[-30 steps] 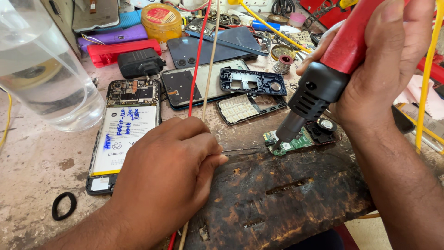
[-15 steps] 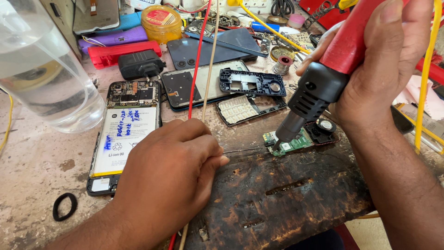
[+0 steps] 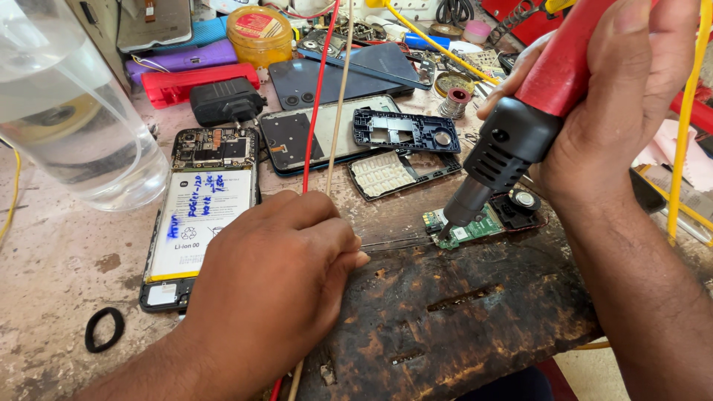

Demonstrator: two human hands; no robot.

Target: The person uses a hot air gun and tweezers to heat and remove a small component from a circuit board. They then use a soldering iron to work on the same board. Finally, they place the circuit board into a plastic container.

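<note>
Right now the right hand (image 3: pixel 609 104) has a full grip on the red hot-air gun (image 3: pixel 535 96), nozzle down on the green circuit board (image 3: pixel 475 225) at the charred wooden block's (image 3: pixel 460 319) far edge; left hand (image 3: pixel 275 282) pinches thin tweezers (image 3: pixel 394 243) toward the board; open phone with battery (image 3: pixel 197 215) just left; frames, wires and clear bottle (image 3: pixel 67 111) crowd the bench (image 3: pixel 44 267) beyond; free room only near-left.

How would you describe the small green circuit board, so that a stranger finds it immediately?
Start at the dark, scorched wooden board in the foreground. At its far edge, the black nozzle of the red hot-air tool held by the right hand points down at the small green circuit board. It is the only green piece there, next to a black round part.
</note>
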